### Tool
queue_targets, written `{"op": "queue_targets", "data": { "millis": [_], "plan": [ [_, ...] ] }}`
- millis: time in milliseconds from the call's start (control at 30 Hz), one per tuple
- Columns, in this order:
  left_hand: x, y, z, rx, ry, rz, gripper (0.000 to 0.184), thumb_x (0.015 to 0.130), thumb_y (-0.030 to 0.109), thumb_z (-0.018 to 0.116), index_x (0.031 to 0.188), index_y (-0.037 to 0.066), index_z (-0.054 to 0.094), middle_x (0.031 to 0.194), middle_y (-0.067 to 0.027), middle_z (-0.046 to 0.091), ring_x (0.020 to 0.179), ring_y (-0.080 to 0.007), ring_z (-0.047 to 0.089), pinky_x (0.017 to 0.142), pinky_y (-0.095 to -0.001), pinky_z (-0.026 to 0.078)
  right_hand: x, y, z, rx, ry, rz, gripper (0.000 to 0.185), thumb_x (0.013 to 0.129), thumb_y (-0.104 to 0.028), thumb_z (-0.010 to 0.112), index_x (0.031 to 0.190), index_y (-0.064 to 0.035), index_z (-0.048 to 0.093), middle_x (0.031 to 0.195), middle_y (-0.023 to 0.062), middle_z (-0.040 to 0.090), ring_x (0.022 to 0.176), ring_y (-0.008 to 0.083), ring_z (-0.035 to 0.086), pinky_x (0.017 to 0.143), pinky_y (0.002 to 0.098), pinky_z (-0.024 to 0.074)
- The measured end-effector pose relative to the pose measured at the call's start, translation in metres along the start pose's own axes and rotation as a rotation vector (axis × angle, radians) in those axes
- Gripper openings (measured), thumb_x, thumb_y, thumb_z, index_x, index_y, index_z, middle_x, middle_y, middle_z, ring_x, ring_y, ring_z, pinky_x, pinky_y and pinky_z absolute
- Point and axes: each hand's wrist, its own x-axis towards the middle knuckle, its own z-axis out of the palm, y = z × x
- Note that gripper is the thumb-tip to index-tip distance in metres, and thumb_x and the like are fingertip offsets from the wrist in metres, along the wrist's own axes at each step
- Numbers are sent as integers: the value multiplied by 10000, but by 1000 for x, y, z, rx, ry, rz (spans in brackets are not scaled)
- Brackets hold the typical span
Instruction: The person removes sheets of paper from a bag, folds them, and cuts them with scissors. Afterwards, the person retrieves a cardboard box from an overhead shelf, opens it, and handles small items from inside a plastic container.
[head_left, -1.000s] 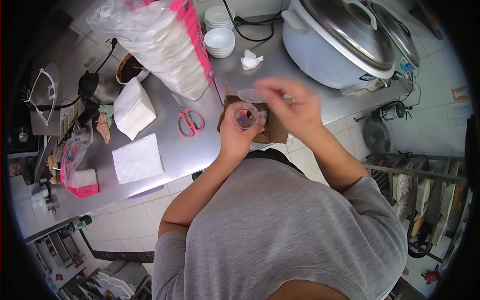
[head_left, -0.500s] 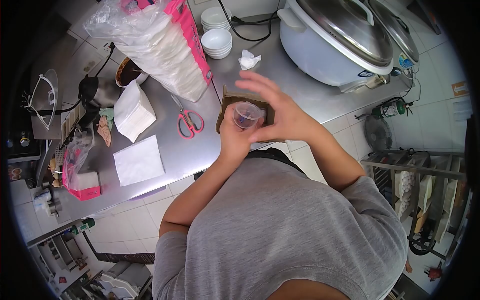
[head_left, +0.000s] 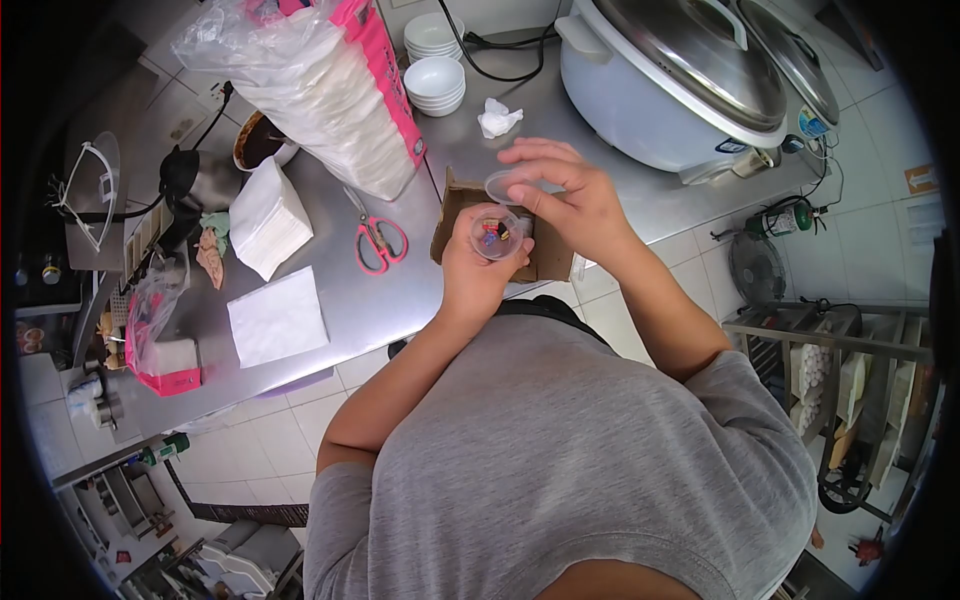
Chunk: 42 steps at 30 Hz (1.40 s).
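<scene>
My left hand [head_left: 470,268] is wrapped round a small clear plastic cup [head_left: 496,233], held above a brown cardboard box [head_left: 553,262]. Small coloured items, red, blue, yellow and dark, show in the cup, too small to name. My right hand [head_left: 570,195] pinches a clear round lid [head_left: 503,187] between thumb and fingers, just beyond the cup's rim and apart from it. Left of the box, pink-handled scissors [head_left: 380,245] lie on the steel table [head_left: 400,300]. A crumpled white tissue [head_left: 499,118] lies beyond the box.
A large cooker [head_left: 650,110] stands at the back right, stacked white bowls [head_left: 435,85] at the back. A bag of white napkins [head_left: 330,100], a napkin stack [head_left: 268,222], a flat napkin [head_left: 277,319] and a pink pack [head_left: 165,367] occupy the left. A rack [head_left: 840,350] stands right.
Half a second ago my right hand was spread over the cup; now it is back beyond the rim with the lid, as a second ago. The coloured contents show clearly again.
</scene>
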Motion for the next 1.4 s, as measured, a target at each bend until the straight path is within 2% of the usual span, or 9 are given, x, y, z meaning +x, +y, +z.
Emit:
{"op": "queue_targets", "data": {
  "millis": [200,300,500,700,733,933,1033,1233,1400],
  "plan": [
    [0,7,-1,59,-34,-94,433,806,-53,661,1174,29,448,979,-98,605,842,-170,646,671,-277,553,-8,-12,-3,-21,-158,-21,213,840,-200,673,993,-54,697,1161,108,629,1148,290,523,963,375,426],
    [1,-1,-12,-267,-236,-89,427,832,59,661,1202,46,449,1024,-73,589,906,-148,614,668,-287,551,-22,-16,5,-72,-291,-78,281,858,-239,654,1055,-40,676,1212,126,605,1197,301,497,982,385,422],
    [6,-4,-36,-606,-338,-394,351,945,277,521,1226,73,468,1021,-80,607,804,-159,598,651,-310,534,-43,1,17,162,-236,78,339,889,-231,631,1162,-31,622,1267,130,580,1220,293,509,1020,378,399],
    [22,1,-44,-292,-23,-298,361,941,219,579,1236,42,468,1075,-150,630,766,-161,594,605,-250,461,-31,5,-13,163,123,299,271,865,-146,653,1118,-50,638,1154,86,624,996,190,597,850,293,461],
    [23,0,-46,-290,-14,-300,367,926,191,605,1222,21,469,1119,-175,622,795,-170,609,646,-246,464,-30,11,-16,86,144,247,254,855,-131,657,1099,-58,648,1104,71,633,918,177,588,763,280,471],
    [27,1,-42,-121,-27,-307,395,915,219,625,1203,-5,474,1126,-172,625,806,-170,632,650,-250,476,-44,18,-10,-222,122,281,414,796,-131,707,1189,-83,588,1286,129,515,1144,269,511,771,323,516],
    [29,-4,-43,-85,-54,-314,397,913,246,629,1192,4,485,1114,-163,630,780,-166,635,645,-246,477,-47,14,-7,-166,96,437,495,761,-130,726,1224,-92,555,1348,151,448,1230,332,436,860,385,504],
    [24,-6,-42,-233,-121,-452,323,952,227,491,1206,28,485,1077,-134,622,900,-185,627,713,-294,481,-52,7,-2,-284,-81,42,584,709,-142,751,1251,-105,535,1295,160,491,1222,359,437,981,437,413],
    [11,8,-15,-175,-171,-347,380,952,276,508,1252,48,458,1084,-114,617,972,-193,601,857,-318,462,-40,-9,17,-129,-187,127,642,711,-144,742,1303,-126,494,1239,154,535,1166,360,492,953,417,429]
  ]
}}
